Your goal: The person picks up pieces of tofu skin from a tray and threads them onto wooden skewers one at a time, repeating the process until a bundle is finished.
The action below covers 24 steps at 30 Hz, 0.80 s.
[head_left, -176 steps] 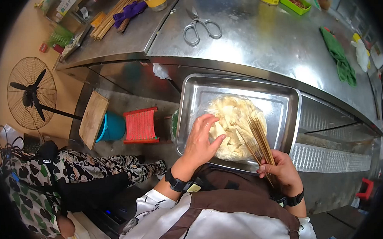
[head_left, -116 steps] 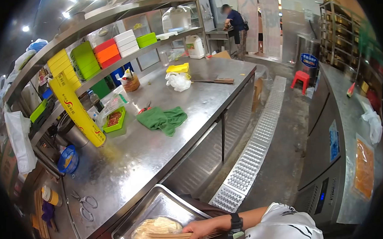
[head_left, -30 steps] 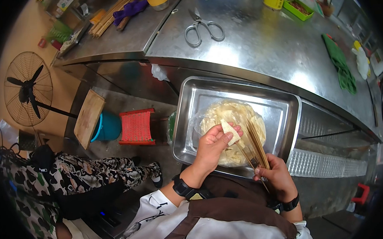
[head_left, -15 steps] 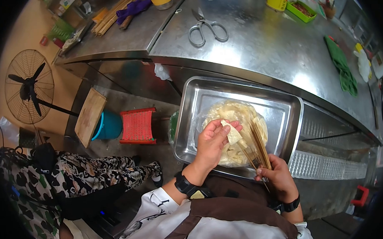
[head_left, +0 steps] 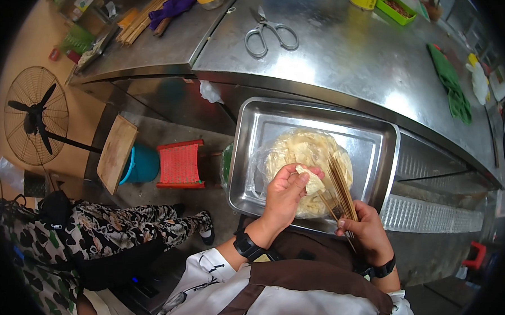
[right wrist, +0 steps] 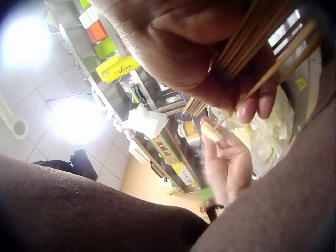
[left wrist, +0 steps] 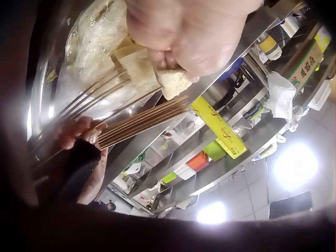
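**Skewers and Bag Narrow the Way Across Tray**

Skewers in the right hand slant over the bag, blocking a low pass from the left hand to the right wall of the tray. Bare floor along the tray's far side and right end lies open from above; loose plastic spreads at left. The bench edge fronts the far rim, scissors on top, bare steel to their right.

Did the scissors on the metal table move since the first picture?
No. The scissors still lie in the same spot beside the seam in the metal table, with both handles spread apart.
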Available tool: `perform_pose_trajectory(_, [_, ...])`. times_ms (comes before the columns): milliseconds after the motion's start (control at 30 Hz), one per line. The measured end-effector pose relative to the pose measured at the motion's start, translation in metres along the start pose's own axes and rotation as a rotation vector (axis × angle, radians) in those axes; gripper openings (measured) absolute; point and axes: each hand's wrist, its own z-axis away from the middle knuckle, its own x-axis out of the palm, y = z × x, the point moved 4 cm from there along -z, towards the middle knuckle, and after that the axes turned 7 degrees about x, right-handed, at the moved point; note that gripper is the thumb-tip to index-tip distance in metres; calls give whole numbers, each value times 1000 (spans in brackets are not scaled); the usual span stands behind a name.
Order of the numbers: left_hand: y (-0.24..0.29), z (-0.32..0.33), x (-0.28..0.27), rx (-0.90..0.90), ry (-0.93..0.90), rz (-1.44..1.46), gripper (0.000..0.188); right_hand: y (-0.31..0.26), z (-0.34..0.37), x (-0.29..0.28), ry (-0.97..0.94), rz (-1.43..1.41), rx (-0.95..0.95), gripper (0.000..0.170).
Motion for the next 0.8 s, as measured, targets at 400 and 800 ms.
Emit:
perform_pose_trajectory(400, [-2, 5, 3, 37, -38, 56, 16, 4, 3, -3, -33, 15, -5, 16])
perform_pose_trajectory(800, [-5, 6, 6, -31, -56, 98, 16, 4, 2, -3, -32, 30, -11, 17])
